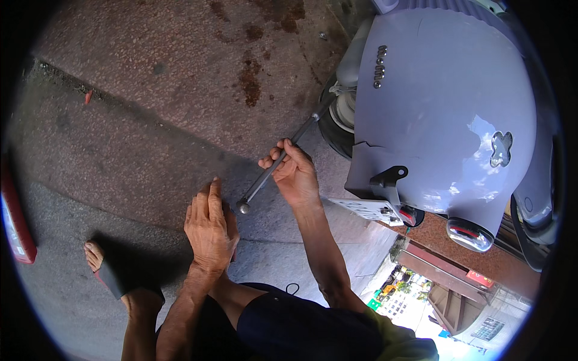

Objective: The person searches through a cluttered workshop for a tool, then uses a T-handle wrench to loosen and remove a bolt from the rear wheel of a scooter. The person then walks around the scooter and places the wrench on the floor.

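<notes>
My right hand (292,165) grips a long metal wrench bar (261,182), its knobbed near end low left, its far end reaching the scooter's wheel (338,129). My left hand (209,222) is lowered beside the bar's knobbed end, fingers extended, palm down, holding nothing I can see; part of what lies beneath it is hidden. The scooter's lilac rear body (445,102) fills the right side, with a cracked edge, a black bracket (385,180), a tilted number plate (355,207) and a chrome-rimmed lamp (472,234).
My sandalled foot (105,265) is on the stained stone floor (150,90). A red case (18,222) sits at the far left edge, and a small red bit (88,96) lies on the floor. A bright street background (403,289) shows at lower right.
</notes>
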`<state>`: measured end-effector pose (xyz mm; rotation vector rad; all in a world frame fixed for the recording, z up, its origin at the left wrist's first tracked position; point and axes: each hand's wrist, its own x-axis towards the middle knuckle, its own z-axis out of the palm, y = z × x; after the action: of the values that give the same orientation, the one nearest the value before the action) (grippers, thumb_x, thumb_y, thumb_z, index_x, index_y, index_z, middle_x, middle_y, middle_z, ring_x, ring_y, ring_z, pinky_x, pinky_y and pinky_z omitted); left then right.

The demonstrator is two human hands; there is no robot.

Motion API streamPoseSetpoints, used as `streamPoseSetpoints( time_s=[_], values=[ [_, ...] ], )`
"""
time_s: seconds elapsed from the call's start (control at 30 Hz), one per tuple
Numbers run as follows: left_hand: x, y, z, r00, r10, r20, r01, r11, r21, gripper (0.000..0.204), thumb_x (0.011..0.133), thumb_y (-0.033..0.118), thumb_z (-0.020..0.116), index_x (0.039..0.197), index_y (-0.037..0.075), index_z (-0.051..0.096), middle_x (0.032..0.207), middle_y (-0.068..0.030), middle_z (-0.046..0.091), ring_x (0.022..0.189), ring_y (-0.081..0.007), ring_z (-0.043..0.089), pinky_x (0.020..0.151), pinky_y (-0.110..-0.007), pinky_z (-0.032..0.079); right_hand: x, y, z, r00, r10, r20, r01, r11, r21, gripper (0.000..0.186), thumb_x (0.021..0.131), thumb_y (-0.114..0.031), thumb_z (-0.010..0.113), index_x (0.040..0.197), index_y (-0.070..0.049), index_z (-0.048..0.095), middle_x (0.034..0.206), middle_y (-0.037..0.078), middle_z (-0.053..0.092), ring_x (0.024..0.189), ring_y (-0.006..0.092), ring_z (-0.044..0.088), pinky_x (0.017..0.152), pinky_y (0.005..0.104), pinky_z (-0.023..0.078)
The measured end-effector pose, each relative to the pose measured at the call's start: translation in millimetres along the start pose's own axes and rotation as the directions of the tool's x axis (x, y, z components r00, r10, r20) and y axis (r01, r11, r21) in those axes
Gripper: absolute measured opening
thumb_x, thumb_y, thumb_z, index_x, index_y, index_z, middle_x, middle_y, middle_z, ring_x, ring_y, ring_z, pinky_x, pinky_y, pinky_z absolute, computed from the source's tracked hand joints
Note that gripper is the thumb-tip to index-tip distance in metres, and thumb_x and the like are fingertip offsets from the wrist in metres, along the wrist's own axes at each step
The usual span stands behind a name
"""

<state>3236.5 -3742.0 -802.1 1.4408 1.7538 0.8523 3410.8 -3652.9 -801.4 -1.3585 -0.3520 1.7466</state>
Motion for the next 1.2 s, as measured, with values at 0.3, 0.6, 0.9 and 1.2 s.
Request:
streamPoseSetpoints(
  time_s=[0.3, 0.6, 0.9, 1.2],
  values=[
    [3, 19, 8, 0.469, -0.386, 0.795, 0.767, -0.269, -0.583, 0.056, 0.094, 0.040, 0.035, 0.080, -0.010, 0.056, 0.070, -0.0189, 0.063, 0.061, -0.0283, 0.063, 0.063, -0.037, 0.054, 2, 2, -5, 0.999, 0.020, 0.038, -0.023, 0.996, 0.085, 0.014, 0.088, -0.020, 0.051, 0.086, -0.008, 0.057, 0.074, 0.003, 0.055, 0.071, 0.0177, 0.052, 0.082, 0.0383, 0.041],
    [-13, 9, -3, 0.934, -0.208, 0.289, 0.193, 0.978, 0.078, 0.032, 0.070, 0.007, 0.065, 0.099, 0.004, 0.053, 0.085, -0.0170, 0.059, 0.076, -0.0326, 0.059, 0.065, -0.039, 0.047, 3, 1, -13, 0.998, -0.034, -0.052, 0.036, 0.999, 0.033, 0.014, 0.088, -0.019, 0.052, 0.087, -0.006, 0.056, 0.077, 0.006, 0.056, 0.073, 0.0179, 0.055, 0.079, 0.0390, 0.046],
    [-16, 18, 22, 0.890, -0.362, 0.275, 0.454, 0.747, -0.486, 0.026, 0.083, 0.019, 0.060, 0.093, -0.004, 0.054, 0.089, -0.0169, 0.061, 0.084, -0.0268, 0.062, 0.071, -0.038, 0.051, 3, 7, -9, 0.997, -0.026, -0.070, 0.032, 0.996, 0.087, 0.014, 0.088, -0.021, 0.053, 0.089, -0.006, 0.055, 0.077, 0.005, 0.056, 0.073, 0.0175, 0.055, 0.081, 0.0388, 0.045],
    [-18, 4, 8, 0.885, -0.374, 0.276, 0.389, 0.921, 0.003, 0.026, 0.084, 0.024, 0.057, 0.071, 0.001, 0.059, 0.049, -0.0123, 0.054, 0.049, -0.0260, 0.059, 0.048, -0.034, 0.047, 6, 8, -19, 1.000, -0.007, 0.030, 0.000, 0.975, 0.222, 0.014, 0.087, -0.021, 0.055, 0.087, -0.007, 0.056, 0.075, 0.005, 0.056, 0.070, 0.0180, 0.055, 0.080, 0.0396, 0.045]
  ],
)
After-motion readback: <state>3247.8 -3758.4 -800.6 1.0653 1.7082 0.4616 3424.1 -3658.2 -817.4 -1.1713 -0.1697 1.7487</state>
